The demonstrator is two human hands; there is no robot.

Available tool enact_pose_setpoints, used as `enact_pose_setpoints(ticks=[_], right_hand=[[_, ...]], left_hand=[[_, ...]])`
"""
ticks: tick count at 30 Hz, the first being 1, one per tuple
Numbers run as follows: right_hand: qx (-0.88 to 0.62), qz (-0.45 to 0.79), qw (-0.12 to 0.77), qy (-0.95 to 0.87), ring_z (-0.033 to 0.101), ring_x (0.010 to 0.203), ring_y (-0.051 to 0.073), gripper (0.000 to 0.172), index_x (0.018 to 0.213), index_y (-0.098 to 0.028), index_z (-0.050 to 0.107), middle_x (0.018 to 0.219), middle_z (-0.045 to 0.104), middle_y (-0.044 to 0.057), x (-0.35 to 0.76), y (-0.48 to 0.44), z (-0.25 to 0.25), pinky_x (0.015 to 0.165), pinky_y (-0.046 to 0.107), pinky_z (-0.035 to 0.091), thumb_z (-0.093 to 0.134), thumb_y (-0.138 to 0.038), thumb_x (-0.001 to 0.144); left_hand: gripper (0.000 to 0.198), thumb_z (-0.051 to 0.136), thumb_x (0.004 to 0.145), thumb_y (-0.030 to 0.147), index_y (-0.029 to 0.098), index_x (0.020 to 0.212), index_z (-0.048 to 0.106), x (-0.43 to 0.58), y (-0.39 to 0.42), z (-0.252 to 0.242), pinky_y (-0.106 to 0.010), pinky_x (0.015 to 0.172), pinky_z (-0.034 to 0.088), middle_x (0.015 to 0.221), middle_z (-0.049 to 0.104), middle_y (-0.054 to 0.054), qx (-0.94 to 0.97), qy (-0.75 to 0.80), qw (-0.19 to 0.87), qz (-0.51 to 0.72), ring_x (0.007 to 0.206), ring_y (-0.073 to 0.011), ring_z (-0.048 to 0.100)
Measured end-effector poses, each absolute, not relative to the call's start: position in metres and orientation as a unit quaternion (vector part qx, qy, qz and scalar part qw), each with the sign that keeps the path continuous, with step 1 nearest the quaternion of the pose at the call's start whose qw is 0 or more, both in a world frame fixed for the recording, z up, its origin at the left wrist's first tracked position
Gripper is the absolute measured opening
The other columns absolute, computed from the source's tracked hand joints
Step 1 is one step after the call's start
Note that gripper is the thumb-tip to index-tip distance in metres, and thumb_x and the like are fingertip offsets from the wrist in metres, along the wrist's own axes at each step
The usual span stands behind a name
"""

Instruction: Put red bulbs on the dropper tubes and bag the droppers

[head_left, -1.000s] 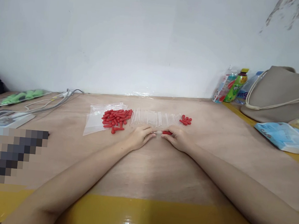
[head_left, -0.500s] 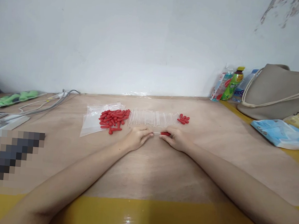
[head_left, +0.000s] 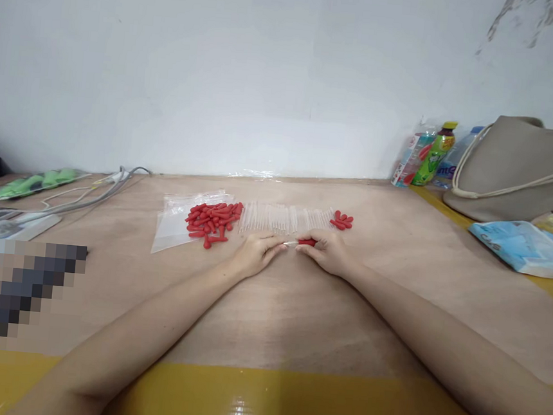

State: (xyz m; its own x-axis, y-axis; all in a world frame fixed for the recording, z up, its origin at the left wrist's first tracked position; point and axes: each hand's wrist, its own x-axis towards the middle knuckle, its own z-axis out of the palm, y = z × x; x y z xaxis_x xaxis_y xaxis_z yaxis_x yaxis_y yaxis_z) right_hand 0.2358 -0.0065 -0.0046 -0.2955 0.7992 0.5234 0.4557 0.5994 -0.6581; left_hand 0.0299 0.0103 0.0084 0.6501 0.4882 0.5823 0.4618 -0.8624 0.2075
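Observation:
My left hand pinches one end of a thin clear glass dropper tube just above the table. Between the fingers of my right hand is a red rubber bulb, lined up with the tube. Whether the tube's end sits inside the bulb is too small to make out. Beyond my hands lies a row of similar clear tubes side by side. To its left is a heap of red bulbs, and at its right end a small cluster of red bulbs.
A clear plastic bag lies partly under the heap. Cables and a packet of green items are at far left. Bottles, a grey bag and a blue packet stand right. Yellow tape edges the table.
Both hands stay close together with the tube and bulb, which have shifted and tilted slightly. The whole view has moved a little.

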Motion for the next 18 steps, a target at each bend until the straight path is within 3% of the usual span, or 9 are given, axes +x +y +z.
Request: enact_pose_setpoints(ticks=[6,9,11,14,18], right_hand=[[-0.399,0.371,0.580,-0.606,0.058,0.069,0.013,0.028,0.082,-0.020,0.056,0.075,0.062,0.000,0.236,-0.001,-0.001,0.065,0.027,0.046,0.069,-0.035,0.063],[-0.420,0.399,0.637,-0.509,0.054,0.061,0.008,0.031,0.082,-0.021,0.055,0.073,0.057,-0.003,0.252,0.012,0.011,0.059,0.022,0.044,0.070,-0.036,0.060],[-0.451,0.390,0.657,-0.462,0.050,0.055,0.007,0.033,0.091,-0.023,0.056,0.071,0.055,-0.004,0.271,0.024,0.022,0.053,0.021,0.043,0.066,-0.037,0.063],[-0.541,0.336,0.619,-0.459,0.048,0.050,0.008,0.038,0.103,-0.021,0.056,0.068,0.055,-0.002,0.308,0.046,0.033,0.049,0.022,0.041,0.061,-0.034,0.068],[-0.693,0.179,0.482,-0.506,0.057,0.066,0.015,0.034,0.103,-0.017,0.061,0.080,0.062,0.005,0.348,0.074,0.023,0.060,0.027,0.044,0.056,-0.031,0.072]], left_hand=[[0.035,0.051,0.084,0.033,0.018,0.115,0.051,0.026,0.013,0.006,-0.025,0.065,0.047,0.089,0.060,-0.005,0.888,0.314,0.070,0.328,0.071,-0.0131,0.055],[0.044,0.052,0.082,0.034,0.019,0.122,0.042,0.024,0.013,0.006,-0.027,0.066,0.048,0.099,0.056,-0.006,0.877,0.337,0.078,0.334,0.075,-0.0136,0.054],[0.040,0.052,0.082,0.033,0.018,0.118,0.044,0.025,0.013,0.007,-0.027,0.066,0.048,0.098,0.054,-0.006,0.879,0.338,0.083,0.327,0.074,-0.0133,0.053],[0.027,0.050,0.083,0.030,0.018,0.107,0.052,0.026,0.012,0.007,-0.027,0.067,0.048,0.094,0.054,-0.005,0.887,0.322,0.091,0.318,0.074,-0.0133,0.053],[0.021,0.049,0.083,0.028,0.018,0.101,0.054,0.027,0.012,0.006,-0.027,0.067,0.048,0.095,0.054,-0.005,0.889,0.312,0.103,0.319,0.072,-0.0125,0.054]])
